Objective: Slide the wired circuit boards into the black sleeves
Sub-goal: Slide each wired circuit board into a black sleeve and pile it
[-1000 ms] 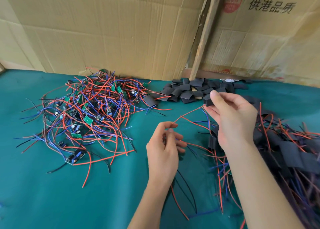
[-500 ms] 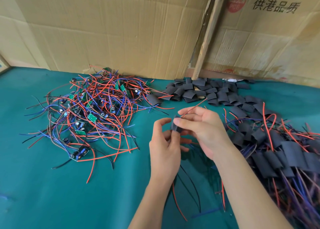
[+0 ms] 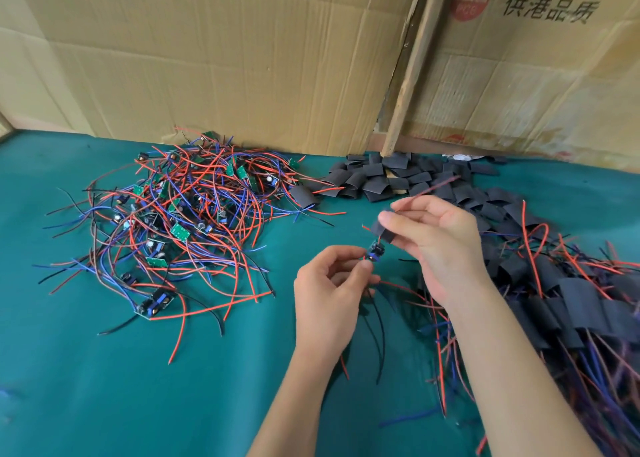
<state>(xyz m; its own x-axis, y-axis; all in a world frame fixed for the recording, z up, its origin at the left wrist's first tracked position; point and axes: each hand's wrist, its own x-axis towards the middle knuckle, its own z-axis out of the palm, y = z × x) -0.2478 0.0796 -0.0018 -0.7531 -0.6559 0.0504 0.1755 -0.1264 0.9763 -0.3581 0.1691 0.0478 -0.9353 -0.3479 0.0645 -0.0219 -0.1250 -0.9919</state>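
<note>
Two hands (image 3: 329, 287) (image 3: 440, 245) sleeve a board (image 3: 375, 251) below cardboard (image 3: 540, 58) printed "供港品质"

Bright, even daylight washes the green cloth-covered table (image 3: 104, 370); only soft shadows sit under the hands, wide-angle bending shows at the edges, and the right edge blurs slightly.

— What do we have as the work surface?
— We see a table under a teal cloth (image 3: 104, 387).
— And lying on it?
— At left we log a tangled heap of wired circuit boards (image 3: 180, 221); at the back, a pile of empty black sleeves (image 3: 377, 179); along the right, a spread of sleeved boards (image 3: 571, 300) with red and blue wires trailing out.
</note>
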